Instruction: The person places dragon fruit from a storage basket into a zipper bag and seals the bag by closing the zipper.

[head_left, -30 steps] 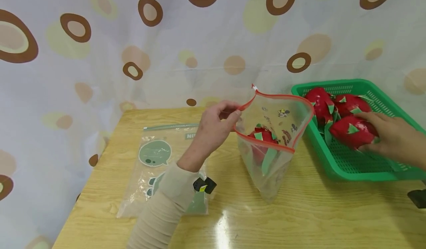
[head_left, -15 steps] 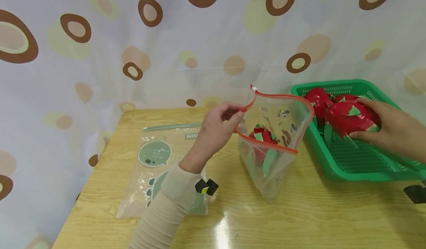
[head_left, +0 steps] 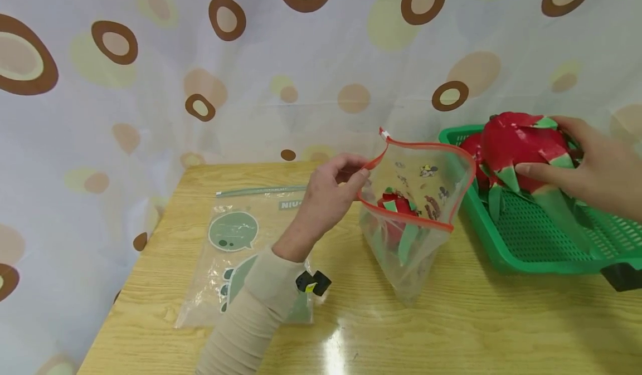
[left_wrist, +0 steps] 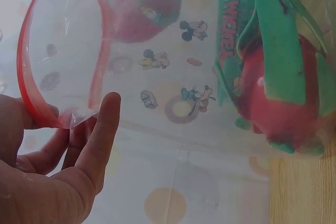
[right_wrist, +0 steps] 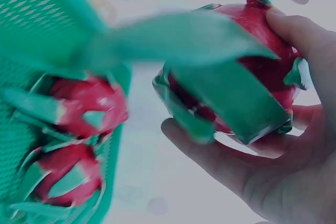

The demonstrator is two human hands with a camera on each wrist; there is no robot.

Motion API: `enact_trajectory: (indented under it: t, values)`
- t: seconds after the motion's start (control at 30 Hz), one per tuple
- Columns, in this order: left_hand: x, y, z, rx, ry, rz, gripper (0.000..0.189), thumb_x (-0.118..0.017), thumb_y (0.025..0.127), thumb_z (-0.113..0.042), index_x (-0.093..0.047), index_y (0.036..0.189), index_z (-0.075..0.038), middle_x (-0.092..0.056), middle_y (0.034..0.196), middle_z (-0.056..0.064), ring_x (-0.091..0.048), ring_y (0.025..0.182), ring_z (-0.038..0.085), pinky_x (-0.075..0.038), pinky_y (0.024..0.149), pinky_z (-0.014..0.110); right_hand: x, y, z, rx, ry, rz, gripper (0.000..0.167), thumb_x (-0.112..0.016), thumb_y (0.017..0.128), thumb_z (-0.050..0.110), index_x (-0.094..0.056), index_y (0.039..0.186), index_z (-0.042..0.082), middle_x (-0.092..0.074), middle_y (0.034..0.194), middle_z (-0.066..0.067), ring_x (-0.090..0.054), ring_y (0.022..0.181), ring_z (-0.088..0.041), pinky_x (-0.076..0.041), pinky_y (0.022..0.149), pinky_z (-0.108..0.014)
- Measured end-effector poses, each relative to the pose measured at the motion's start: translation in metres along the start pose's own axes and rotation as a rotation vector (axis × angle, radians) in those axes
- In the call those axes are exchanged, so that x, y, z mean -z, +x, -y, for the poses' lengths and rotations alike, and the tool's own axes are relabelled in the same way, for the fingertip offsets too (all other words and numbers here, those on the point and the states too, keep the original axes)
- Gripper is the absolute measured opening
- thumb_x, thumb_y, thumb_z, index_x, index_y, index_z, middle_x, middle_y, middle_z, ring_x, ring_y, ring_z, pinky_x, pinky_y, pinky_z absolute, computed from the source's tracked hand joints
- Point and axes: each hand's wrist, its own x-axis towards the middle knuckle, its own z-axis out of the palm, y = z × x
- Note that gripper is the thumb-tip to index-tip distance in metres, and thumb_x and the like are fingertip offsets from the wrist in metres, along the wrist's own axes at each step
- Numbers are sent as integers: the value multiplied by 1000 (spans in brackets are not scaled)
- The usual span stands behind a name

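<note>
In the head view my left hand (head_left: pixel 333 191) pinches the left corner of the red rim of a clear zip bag (head_left: pixel 406 263), whose mouth gapes. One dragon fruit (head_left: pixel 396 213) lies inside it, seen through the plastic in the left wrist view too. My right hand (head_left: pixel 602 166) grips another dragon fruit (head_left: pixel 526 146) with long green scales, raised over the green basket (head_left: pixel 494 247). Its fingers and thumb wrap round the fruit in the right wrist view. Below it, two dragon fruits remain in the basket, one upper (right_wrist: pixel 92 106) and one lower (right_wrist: pixel 71 174) in that view.
Left of the open bag, a second clear bag (head_left: pixel 233 230) with green prints lies flat on the wooden table (head_left: pixel 371 341), partly under my left forearm. A patterned curtain (head_left: pixel 321 57) hangs behind the table. The basket stands at the table's right.
My right hand has lifted the dragon fruit from the basket, raising it up and slightly left. My left hand still holds the bag's rim, with only a slight shift to the right.
</note>
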Motion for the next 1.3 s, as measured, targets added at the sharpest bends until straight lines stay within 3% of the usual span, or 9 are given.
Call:
enact_trajectory:
  t: [0.13, 0.23, 0.47, 0.53, 0.6, 0.73, 0.87, 1.07, 1.3]
  values:
    - [-1, -1, 0, 6, -6, -8, 19, -58, 100, -19, -67, 115, -10, -70, 100, 7, -65, 91, 15, -56, 70, 23, 9, 6, 15, -10, 23, 7, 89, -71, 89, 38, -25, 151, -6, -49, 123, -38, -60, 76, -27, -40, 46, -16]
    - [-2, -1, -2, 6, -19, -7, 20, -59, 100, -18, -67, 115, -9, -70, 100, 8, -65, 91, 16, -58, 72, 24, 14, 8, 25, -27, 39, -21, 80, -71, 89, 39, -34, 147, -3, -52, 120, -34, -49, 63, -6, -40, 45, -19]
    - [-5, -1, -1, 0, -16, -9, 19, -60, 99, -18, -67, 114, -9, -69, 98, 8, -64, 90, 17, -57, 71, 24, 28, 11, 44, -54, 88, -27, 76, -69, 91, 41, -34, 150, 8, -48, 129, -33, -48, 58, 2, -42, 45, -20]
    - [-5, -1, -1, -5, -13, -6, 20, -60, 99, -19, -66, 113, -8, -69, 98, 7, -63, 89, 17, -57, 70, 24, 32, 13, 51, -54, 102, -18, 78, -68, 91, 41, -31, 152, 9, -45, 133, -33, -54, 64, -5, -42, 45, -18]
    - [-5, -1, 0, -9, -12, -2, 19, -60, 99, -21, -66, 112, -8, -68, 98, 6, -62, 89, 17, -56, 69, 23, 35, 13, 61, -50, 107, -9, 80, -67, 92, 41, -28, 154, 8, -42, 137, -34, -60, 78, -24, -42, 45, -16]
    - [-6, 0, 1, -11, -7, 1, 19, -60, 99, -23, -65, 110, -9, -66, 97, 5, -60, 86, 16, -52, 66, 22, 40, 13, 81, -38, 128, 15, 83, -64, 94, 40, -20, 157, 7, -36, 144, -35, -43, 107, -57, -39, 46, -12]
    - [-8, 2, 0, 6, -20, 2, 17, -60, 99, -23, -65, 108, -10, -66, 97, 8, -61, 84, 15, -50, 64, 22, 43, 13, 99, -30, 134, 62, 81, -62, 95, 42, -21, 156, 8, -34, 145, -34, -39, 114, -56, -42, 48, -15]
    - [-11, 4, -2, 24, -58, -7, 15, -61, 98, -20, -64, 107, -8, -66, 95, 8, -61, 80, 12, -54, 64, 21, 40, 19, 122, -6, 175, 165, 77, -59, 96, 47, -24, 157, 17, -42, 141, -29, -54, 104, -44, -53, 52, -24]
    - [-14, 4, -5, 31, -113, -5, 13, -60, 99, -18, -63, 104, -7, -64, 91, 8, -63, 73, 13, -63, 71, 36, 25, 20, 145, 33, 159, 307, 76, -57, 95, 55, -25, 155, 21, -46, 141, -19, -58, 107, -38, -56, 65, -35]
